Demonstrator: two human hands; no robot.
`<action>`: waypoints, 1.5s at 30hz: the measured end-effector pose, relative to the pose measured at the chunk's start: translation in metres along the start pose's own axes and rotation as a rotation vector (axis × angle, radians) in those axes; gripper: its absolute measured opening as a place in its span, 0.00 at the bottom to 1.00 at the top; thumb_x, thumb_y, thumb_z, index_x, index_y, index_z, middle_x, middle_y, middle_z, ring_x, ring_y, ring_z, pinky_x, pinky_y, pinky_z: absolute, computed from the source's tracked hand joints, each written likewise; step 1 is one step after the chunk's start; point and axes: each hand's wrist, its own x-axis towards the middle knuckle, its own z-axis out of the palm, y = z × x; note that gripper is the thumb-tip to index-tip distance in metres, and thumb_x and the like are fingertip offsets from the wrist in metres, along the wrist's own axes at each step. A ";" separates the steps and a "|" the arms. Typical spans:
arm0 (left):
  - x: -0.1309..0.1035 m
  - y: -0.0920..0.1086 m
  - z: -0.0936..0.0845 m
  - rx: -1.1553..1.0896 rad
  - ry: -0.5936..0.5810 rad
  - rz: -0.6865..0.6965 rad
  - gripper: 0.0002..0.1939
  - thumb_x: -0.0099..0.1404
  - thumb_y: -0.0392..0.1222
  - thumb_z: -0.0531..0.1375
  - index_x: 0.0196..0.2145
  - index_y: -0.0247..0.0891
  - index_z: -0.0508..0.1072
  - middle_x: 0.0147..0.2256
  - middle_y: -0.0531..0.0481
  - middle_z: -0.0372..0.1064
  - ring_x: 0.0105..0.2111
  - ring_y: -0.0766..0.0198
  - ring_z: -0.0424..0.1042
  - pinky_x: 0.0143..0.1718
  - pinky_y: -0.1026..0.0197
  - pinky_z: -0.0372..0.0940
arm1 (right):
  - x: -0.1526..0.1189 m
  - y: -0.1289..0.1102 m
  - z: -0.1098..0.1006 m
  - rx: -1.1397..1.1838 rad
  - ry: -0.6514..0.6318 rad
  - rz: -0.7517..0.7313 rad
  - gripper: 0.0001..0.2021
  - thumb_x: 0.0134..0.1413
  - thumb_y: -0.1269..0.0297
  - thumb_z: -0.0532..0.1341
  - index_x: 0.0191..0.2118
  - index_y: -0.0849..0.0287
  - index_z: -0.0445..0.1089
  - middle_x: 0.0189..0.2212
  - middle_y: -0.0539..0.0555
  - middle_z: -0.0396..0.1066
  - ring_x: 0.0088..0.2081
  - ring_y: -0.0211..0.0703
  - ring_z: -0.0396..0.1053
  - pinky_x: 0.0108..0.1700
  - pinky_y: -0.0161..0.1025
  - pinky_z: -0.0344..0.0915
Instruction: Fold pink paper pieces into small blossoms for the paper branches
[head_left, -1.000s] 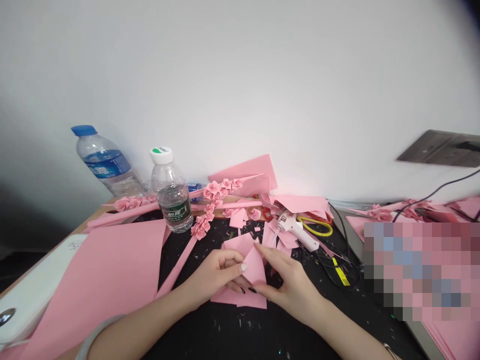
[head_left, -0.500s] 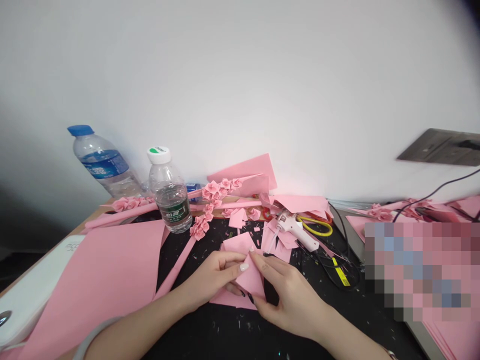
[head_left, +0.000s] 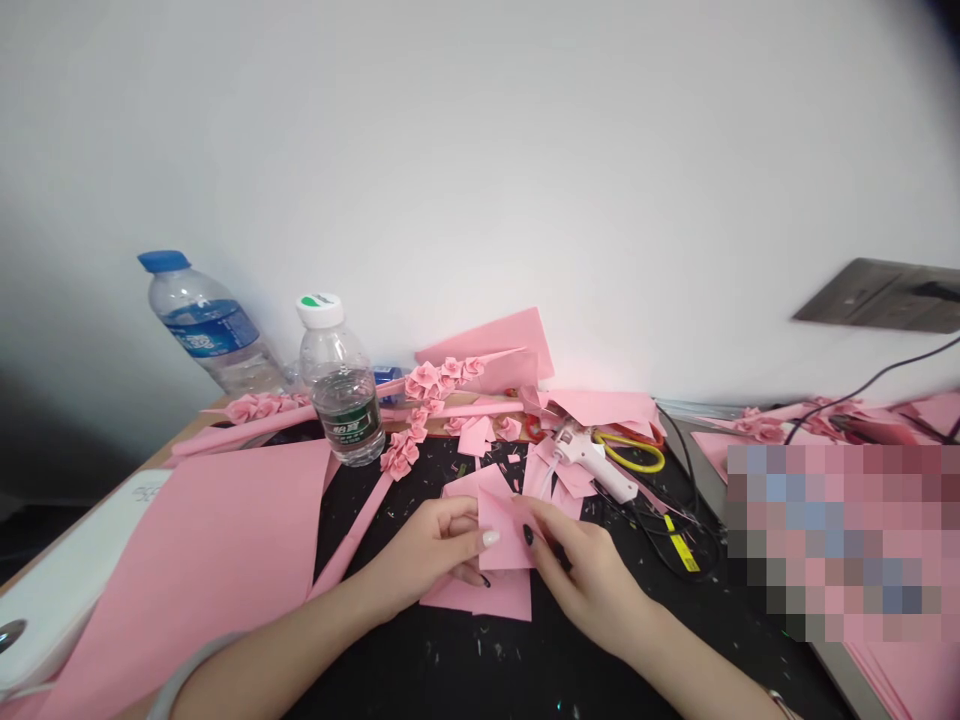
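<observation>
Between my two hands is a small square of pink paper (head_left: pixel 501 535), opened fairly flat with creases showing near its top. My left hand (head_left: pixel 427 553) pinches its left edge, thumb in front and fingers behind. At the right edge my right hand (head_left: pixel 581 560) grips it between thumb and index finger. Beneath it, more pink paper squares (head_left: pixel 502 598) lie stacked on the black work surface. Just beyond, a white glue gun (head_left: pixel 596 462) rests on paper scraps. Left of my hands runs a pink paper stem (head_left: pixel 352 535) topped with small folded paper flowers (head_left: pixel 401 452).
A small water bottle (head_left: pixel 345 395) stands behind my left hand, and a larger blue-capped bottle (head_left: pixel 214 325) leans at the wall. A big pink sheet (head_left: pixel 225 530) covers the left side. Yellow-handled scissors (head_left: pixel 637 458) and black cables (head_left: pixel 694 500) lie right, near a wall socket (head_left: pixel 881 293).
The pink square was folded over, tilted with a corner up; now it is unfolded and upright. My right hand has shifted its grip to the right edge.
</observation>
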 end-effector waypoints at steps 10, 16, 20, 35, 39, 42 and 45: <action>0.003 -0.002 0.001 0.043 0.009 0.110 0.12 0.52 0.42 0.62 0.33 0.32 0.72 0.25 0.49 0.70 0.27 0.62 0.69 0.29 0.60 0.65 | 0.010 0.001 0.006 0.657 -0.058 0.356 0.09 0.54 0.60 0.54 0.28 0.59 0.61 0.15 0.47 0.64 0.17 0.38 0.65 0.20 0.33 0.60; 0.001 0.000 -0.001 0.078 -0.028 0.180 0.11 0.56 0.41 0.60 0.33 0.31 0.76 0.28 0.48 0.73 0.31 0.61 0.70 0.36 0.61 0.63 | 0.006 -0.001 0.013 0.839 -0.155 0.366 0.08 0.55 0.59 0.54 0.35 0.58 0.59 0.15 0.45 0.65 0.16 0.36 0.65 0.20 0.32 0.62; 0.000 0.000 -0.003 0.063 0.052 0.130 0.12 0.55 0.41 0.60 0.36 0.33 0.76 0.30 0.47 0.74 0.31 0.60 0.68 0.33 0.61 0.62 | 0.008 0.002 0.010 0.968 -0.154 0.353 0.10 0.54 0.60 0.55 0.40 0.57 0.57 0.15 0.44 0.66 0.16 0.37 0.66 0.20 0.33 0.62; -0.001 0.001 -0.001 -0.055 0.055 0.062 0.19 0.53 0.41 0.62 0.44 0.38 0.70 0.37 0.46 0.71 0.30 0.60 0.72 0.29 0.59 0.69 | 0.013 0.002 0.009 0.985 -0.097 0.400 0.12 0.49 0.62 0.60 0.37 0.58 0.57 0.17 0.43 0.66 0.16 0.36 0.68 0.20 0.33 0.65; -0.001 0.000 -0.002 -0.036 0.036 0.037 0.20 0.55 0.41 0.61 0.46 0.35 0.70 0.36 0.44 0.73 0.30 0.62 0.73 0.29 0.61 0.69 | 0.013 0.004 0.010 0.979 -0.121 0.408 0.12 0.51 0.60 0.58 0.39 0.59 0.56 0.16 0.44 0.67 0.17 0.38 0.70 0.20 0.33 0.66; -0.001 0.000 -0.003 -0.039 0.024 0.030 0.19 0.57 0.41 0.60 0.46 0.34 0.70 0.33 0.44 0.74 0.29 0.63 0.73 0.29 0.63 0.69 | 0.012 0.005 0.010 0.989 -0.117 0.409 0.12 0.54 0.58 0.55 0.38 0.58 0.55 0.15 0.45 0.67 0.17 0.40 0.71 0.19 0.33 0.66; 0.000 0.000 -0.003 -0.041 0.038 0.042 0.19 0.56 0.41 0.60 0.46 0.35 0.70 0.32 0.45 0.74 0.27 0.65 0.72 0.28 0.63 0.69 | 0.012 0.004 0.009 1.010 -0.104 0.423 0.12 0.55 0.56 0.54 0.38 0.59 0.55 0.16 0.46 0.68 0.18 0.40 0.72 0.19 0.32 0.66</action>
